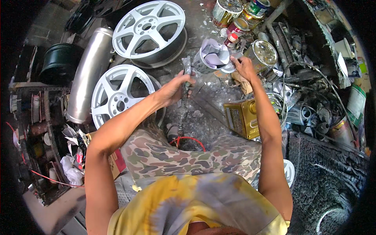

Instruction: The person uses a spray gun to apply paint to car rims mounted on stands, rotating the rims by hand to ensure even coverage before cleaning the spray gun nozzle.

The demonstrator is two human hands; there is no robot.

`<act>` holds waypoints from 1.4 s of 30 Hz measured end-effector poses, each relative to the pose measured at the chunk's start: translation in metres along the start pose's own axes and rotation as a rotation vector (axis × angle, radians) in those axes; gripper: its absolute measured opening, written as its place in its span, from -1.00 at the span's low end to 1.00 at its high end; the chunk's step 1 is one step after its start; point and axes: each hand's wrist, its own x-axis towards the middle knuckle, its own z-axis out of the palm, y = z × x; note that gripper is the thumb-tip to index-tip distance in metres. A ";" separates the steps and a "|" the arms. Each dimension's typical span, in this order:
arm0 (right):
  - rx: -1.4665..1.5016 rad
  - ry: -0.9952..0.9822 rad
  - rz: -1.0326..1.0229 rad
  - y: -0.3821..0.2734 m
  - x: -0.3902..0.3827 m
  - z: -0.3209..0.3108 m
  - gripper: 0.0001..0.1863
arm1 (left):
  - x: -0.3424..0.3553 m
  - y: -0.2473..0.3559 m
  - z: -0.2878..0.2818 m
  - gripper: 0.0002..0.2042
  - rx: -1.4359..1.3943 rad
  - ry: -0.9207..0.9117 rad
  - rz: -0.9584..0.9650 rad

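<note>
My left hand (175,91) is closed around the handle of a paint-crusted spray gun (186,67), held over the dark floor. A hose runs down from its handle, and a red hose (192,138) loops between my knees. My right hand (246,69) pinches a small, pale, translucent round piece (228,68), which looks like a lid or shallow cup. Right beside that piece stands a clear plastic container (203,64) with curled lilac-white sheeting (214,54) inside. A brown crumpled piece of paper (243,83) lies below my right hand.
Two white alloy wheels (147,26) (120,102) lie at the left, beside a silver cylinder (89,76). Paint cans (227,11) (263,53) and a red-capped bottle (231,39) stand at the far right. Nearer are a gold tin (243,119) and dark cable (319,70) over clutter.
</note>
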 end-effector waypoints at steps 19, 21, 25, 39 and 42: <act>0.194 0.456 0.342 0.093 0.014 0.031 -0.52 | 0.009 0.002 0.002 -0.57 -0.004 -0.005 -0.050; -0.008 0.565 0.405 0.063 0.011 0.046 -0.19 | 0.005 -0.002 -0.003 -0.57 -0.020 0.031 -0.048; 0.072 0.216 0.334 0.013 -0.010 0.074 0.16 | 0.009 -0.006 -0.008 -0.58 -0.054 0.013 -0.013; -0.110 0.279 0.333 0.022 0.008 0.121 0.27 | -0.004 -0.011 -0.001 -0.53 -0.002 0.057 -0.013; -0.141 0.340 0.263 0.019 0.012 0.116 0.21 | -0.004 -0.013 -0.003 -0.55 -0.010 0.058 -0.022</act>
